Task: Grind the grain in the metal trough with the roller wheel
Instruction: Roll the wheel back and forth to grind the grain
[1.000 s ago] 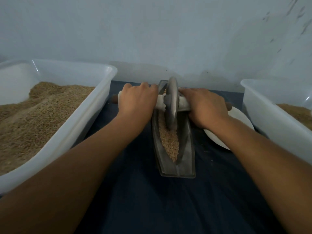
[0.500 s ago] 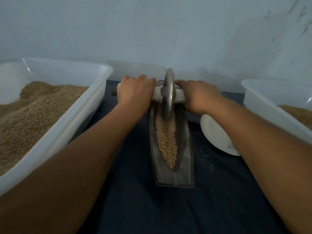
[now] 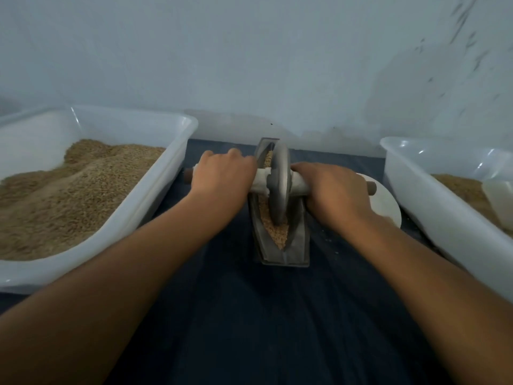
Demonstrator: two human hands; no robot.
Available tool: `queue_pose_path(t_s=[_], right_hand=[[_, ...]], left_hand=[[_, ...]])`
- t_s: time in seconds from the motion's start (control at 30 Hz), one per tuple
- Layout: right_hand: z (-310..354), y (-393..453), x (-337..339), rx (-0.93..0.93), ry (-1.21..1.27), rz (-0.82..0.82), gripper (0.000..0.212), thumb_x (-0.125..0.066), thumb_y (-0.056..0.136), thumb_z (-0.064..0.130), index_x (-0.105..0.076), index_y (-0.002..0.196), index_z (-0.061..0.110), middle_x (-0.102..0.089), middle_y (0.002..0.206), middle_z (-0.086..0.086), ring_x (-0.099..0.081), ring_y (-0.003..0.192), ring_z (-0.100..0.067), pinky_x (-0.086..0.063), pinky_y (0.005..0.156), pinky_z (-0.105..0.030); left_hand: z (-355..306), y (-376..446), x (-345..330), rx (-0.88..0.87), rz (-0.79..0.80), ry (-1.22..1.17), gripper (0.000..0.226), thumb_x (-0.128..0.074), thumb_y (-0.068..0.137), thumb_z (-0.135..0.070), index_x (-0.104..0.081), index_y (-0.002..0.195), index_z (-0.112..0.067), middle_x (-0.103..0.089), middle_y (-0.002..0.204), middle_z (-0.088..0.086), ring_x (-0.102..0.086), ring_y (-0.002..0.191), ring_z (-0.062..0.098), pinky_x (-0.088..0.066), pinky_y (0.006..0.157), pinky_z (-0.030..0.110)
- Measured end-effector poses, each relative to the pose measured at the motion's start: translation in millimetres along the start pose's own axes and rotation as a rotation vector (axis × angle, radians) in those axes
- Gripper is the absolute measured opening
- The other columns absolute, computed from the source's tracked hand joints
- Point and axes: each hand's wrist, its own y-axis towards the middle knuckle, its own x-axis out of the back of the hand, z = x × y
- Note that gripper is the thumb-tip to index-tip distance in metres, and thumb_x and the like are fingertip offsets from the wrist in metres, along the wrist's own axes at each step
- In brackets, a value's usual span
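A narrow metal trough (image 3: 298, 245) lies lengthwise on the dark cloth, holding tan grain (image 3: 279, 236). The grey roller wheel (image 3: 279, 184) stands upright in the trough, about mid-length, with its lower edge in the grain. Its pale axle handle (image 3: 259, 183) runs crosswise through the hub. My left hand (image 3: 222, 176) grips the handle left of the wheel. My right hand (image 3: 333, 190) grips it right of the wheel. A brown handle tip (image 3: 372, 187) shows past my right hand.
A large white tub (image 3: 155, 195) heaped with grain stands at the left. Another white tub (image 3: 433, 207) with grain and a pale scoop (image 3: 499, 201) stands at the right. A white plate (image 3: 385, 207) lies under my right hand. A pale wall rises close behind.
The wheel has rolled from the far end of the trough back toward me, and both hands came with it. More grain now shows behind the wheel and less in front.
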Motion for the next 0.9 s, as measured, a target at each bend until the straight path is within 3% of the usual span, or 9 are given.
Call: queue_pose_path(t_s=[0.1, 0.27, 0.47, 0.67, 0.9], right_hand=[[5, -17, 8, 0.014, 0.012, -0.026, 0.047, -0.063, 0.083, 0.018, -0.061, 0.127, 0.036, -0.070, 0.106, 0.005, -0.066, 0.095, -0.028, -0.049, 0.067, -0.039], [0, -27, 9, 0.008, 0.038, -0.045, 0.046, -0.068, 0.081, 0.016, -0.065, 0.124, 0.032, -0.072, 0.102, 0.001, -0.066, 0.084, -0.033, -0.041, 0.059, -0.035], [-6, 4, -10, 0.014, -0.033, -0.019, 0.057, -0.064, 0.087, 0.022, -0.050, 0.140, 0.039, -0.068, 0.119, 0.006, -0.064, 0.104, -0.026, -0.046, 0.074, -0.039], [-25, 47, -29, 0.024, -0.045, 0.039, 0.062, -0.066, 0.089, 0.025, -0.044, 0.144, 0.041, -0.062, 0.127, 0.004, -0.055, 0.116, -0.027, -0.033, 0.071, -0.035], [-40, 91, -35, 0.035, -0.047, 0.182, 0.071, -0.068, 0.085, 0.026, -0.037, 0.145, 0.047, -0.058, 0.130, 0.002, -0.055, 0.116, -0.030, -0.038, 0.070, -0.036]], left_hand=[[-2, -13, 9, -0.006, 0.018, -0.003, 0.026, -0.063, 0.088, -0.008, -0.055, 0.111, -0.016, -0.054, 0.103, 0.007, -0.058, 0.087, 0.027, -0.035, 0.080, 0.038], [-7, -14, 13, -0.020, 0.009, 0.027, 0.024, -0.064, 0.086, -0.009, -0.056, 0.108, -0.015, -0.042, 0.090, 0.004, -0.042, 0.074, 0.022, -0.032, 0.076, 0.037], [-1, 9, -6, -0.008, 0.004, -0.016, 0.024, -0.063, 0.089, -0.012, -0.053, 0.111, -0.015, -0.053, 0.095, 0.004, -0.055, 0.079, 0.024, -0.033, 0.073, 0.036], [5, 41, -29, 0.018, -0.055, 0.001, 0.023, -0.064, 0.087, -0.010, -0.055, 0.108, -0.015, -0.059, 0.100, 0.005, -0.061, 0.085, 0.027, -0.034, 0.073, 0.036], [10, 73, -42, 0.054, -0.086, -0.020, 0.019, -0.063, 0.089, -0.013, -0.057, 0.107, -0.018, -0.058, 0.096, 0.005, -0.061, 0.082, 0.027, -0.033, 0.071, 0.037]])
